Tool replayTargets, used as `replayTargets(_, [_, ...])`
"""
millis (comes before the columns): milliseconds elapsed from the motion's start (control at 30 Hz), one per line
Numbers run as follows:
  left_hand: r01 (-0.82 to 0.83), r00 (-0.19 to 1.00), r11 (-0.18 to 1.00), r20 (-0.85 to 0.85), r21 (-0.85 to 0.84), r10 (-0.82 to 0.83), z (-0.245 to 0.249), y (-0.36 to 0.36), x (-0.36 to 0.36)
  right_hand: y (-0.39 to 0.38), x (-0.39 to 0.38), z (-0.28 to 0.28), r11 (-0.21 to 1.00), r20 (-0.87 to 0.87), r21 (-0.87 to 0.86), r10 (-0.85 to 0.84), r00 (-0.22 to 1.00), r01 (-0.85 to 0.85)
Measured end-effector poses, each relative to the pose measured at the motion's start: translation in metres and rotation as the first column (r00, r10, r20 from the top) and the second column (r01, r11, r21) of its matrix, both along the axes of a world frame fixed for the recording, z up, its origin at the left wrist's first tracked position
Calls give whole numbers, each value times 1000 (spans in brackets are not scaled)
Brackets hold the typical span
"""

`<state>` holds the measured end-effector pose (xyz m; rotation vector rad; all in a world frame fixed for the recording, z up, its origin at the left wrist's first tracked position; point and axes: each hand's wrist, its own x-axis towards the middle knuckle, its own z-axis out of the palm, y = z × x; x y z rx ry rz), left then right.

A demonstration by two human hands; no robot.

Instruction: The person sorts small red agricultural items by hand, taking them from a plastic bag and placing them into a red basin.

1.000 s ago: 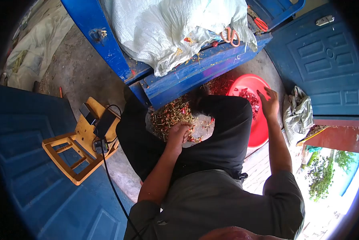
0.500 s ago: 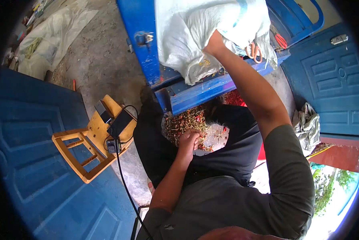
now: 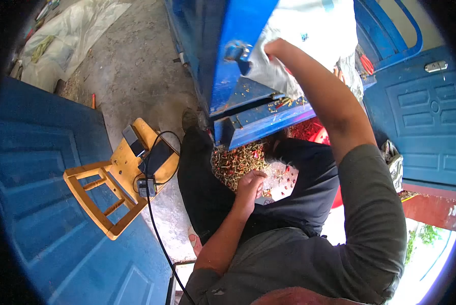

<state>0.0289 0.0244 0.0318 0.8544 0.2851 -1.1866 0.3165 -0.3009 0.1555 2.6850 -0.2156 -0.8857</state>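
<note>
My right hand (image 3: 275, 49) is closed on the near left edge of a white woven sack (image 3: 314, 28), which lies on a blue metal frame (image 3: 261, 127). Small yellowish and red bits (image 3: 284, 103) are scattered on the blue ledge just below the sack. Above my lap, my left hand (image 3: 250, 187) is curled with its fingers pressed together; whatever they may hold is hidden. Beneath it, between my legs, spreads a heap of dry stalks mixed with red pieces (image 3: 238, 165).
Red-handled scissors (image 3: 366, 64) lie right of the sack. A red tub (image 3: 320, 136) with red pieces stands below the ledge. At left, a wooden chair (image 3: 118, 168) carries dark devices and a cable. Blue doors (image 3: 50, 152) stand on both sides.
My right hand has shifted from the sack's folds to its left edge, and the sack has been drawn right, baring more ledge and bits. The view has shifted slightly. My left hand stays curled.
</note>
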Motion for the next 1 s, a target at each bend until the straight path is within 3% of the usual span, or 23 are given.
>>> replayTargets(233, [-6, 999, 999, -43, -48, 4, 1, 6, 6, -29, -10, 24, 998, 117, -33, 61, 991, -57])
replayTargets(533, [-23, 998, 1000, -58, -12, 23, -1, 1, 8, -96, 101, 18, 994, 282, 39, 84, 956, -99])
replayTargets(667, [15, 999, 1000, -34, 7, -15, 15, -9, 9, -68, 97, 3, 996, 304, 37, 71, 950, -86])
replayTargets(733, [66, 996, 998, -51, 0, -66, 9, -15, 1, -82, 23, 5, 998, 315, 34, 48, 948, -62])
replayTargets(800, [129, 991, 992, -40, 1, -129, 6, -19, -4, -68, 25, 9, 998, 344, 32, 44, 938, -58])
replayTargets(1000, [67, 998, 997, -7, 32, -67, -7, -13, -17, -19, -18, 18, 992, 438, 44, 89, 895, -120])
